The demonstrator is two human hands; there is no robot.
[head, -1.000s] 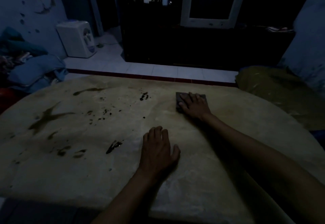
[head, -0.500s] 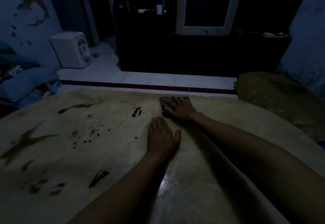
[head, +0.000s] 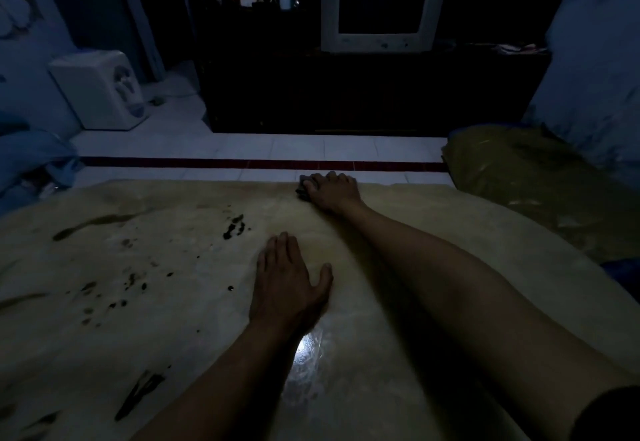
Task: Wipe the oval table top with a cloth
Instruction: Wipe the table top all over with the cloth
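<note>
Nearest, lower centre of the frame, the left hand point(head: 289, 288) is lying flat on the table top point(head: 433, 354), fingers straight & close together, thumb out to the side, gripping nothing, prob. just bracing. A wet-looking shine is showing right below its wrist. Further up, upper centre, the right hand point(head: 332, 191) is pressing down on the dark cloth point(head: 304, 188) at the very far rim of the table; fingers are bending over the cloth, w/ only a corner of it peeking out at the hand's left, so can't tell if it's pinching or just pushing flat. What's changed: a sec ago the cloth was sitting well inside the rim & more of it was showing; it's since been pushed outward to the far edge, the arm now reaching nearly straight. To me that means one outward stroke is finishing on the centre strip, while the dark stains point(head: 235, 226) on the left half are looking untouched, so most of the job is still waiting. Count: 2 hands, 1 cloth, 1 table, stains too many & too smeared to count. Beyond, upper centre, 1 old TV point(head: 379, 4) is sitting on a dark cabinet; upper left, 1 white box-like appliance point(head: 98, 89) is standing on the floor.
</note>
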